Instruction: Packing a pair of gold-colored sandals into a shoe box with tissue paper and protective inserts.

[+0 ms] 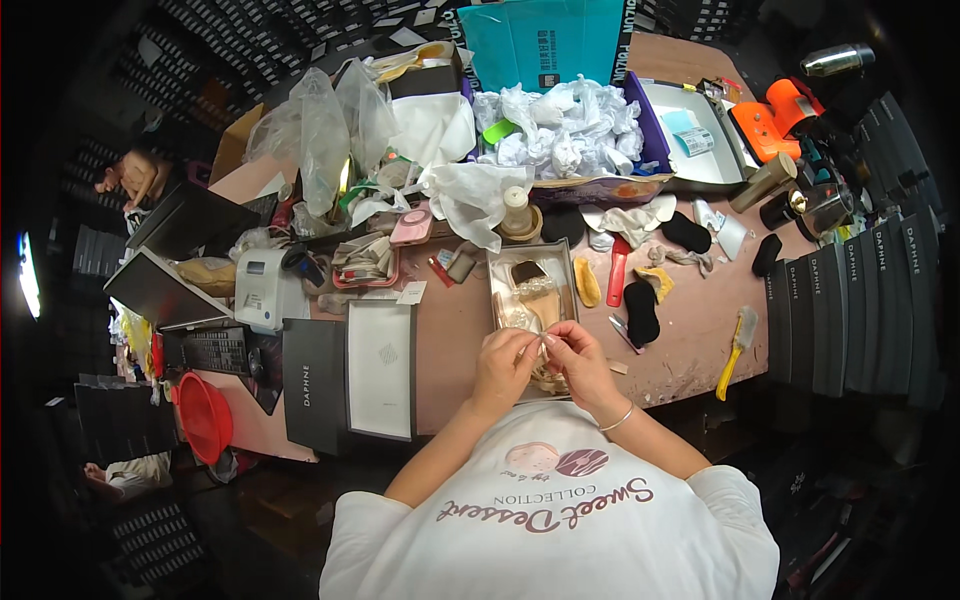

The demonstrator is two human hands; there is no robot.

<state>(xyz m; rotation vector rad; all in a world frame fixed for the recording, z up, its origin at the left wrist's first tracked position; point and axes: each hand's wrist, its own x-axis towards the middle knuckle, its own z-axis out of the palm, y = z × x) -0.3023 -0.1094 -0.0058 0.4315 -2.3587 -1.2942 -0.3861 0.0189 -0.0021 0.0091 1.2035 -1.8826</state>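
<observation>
My left hand (504,368) and my right hand (584,368) meet fingertip to fingertip, each in a pinch. Whatever lies between the fingers is too small to name. Below them stands an open grey shoebox (495,290), with a pair of beige shoes (541,303) and clear plastic pieces in it; the hands hide its near end. A ring bracelet (617,417) circles my right wrist. Left of the box lies an open box lid (380,370), pale inside, beside a dark grey panel (310,385).
Right of the shoebox are a red-handled tool (619,272), black pads (641,312), yellow cloths (586,282) and a yellow-handled brush (737,352). Behind stands a purple box (650,120) of crumpled white paper. Dark shoeboxes (850,310) line the right; a red basin (205,418), keyboard and label printer (261,290) occupy the left.
</observation>
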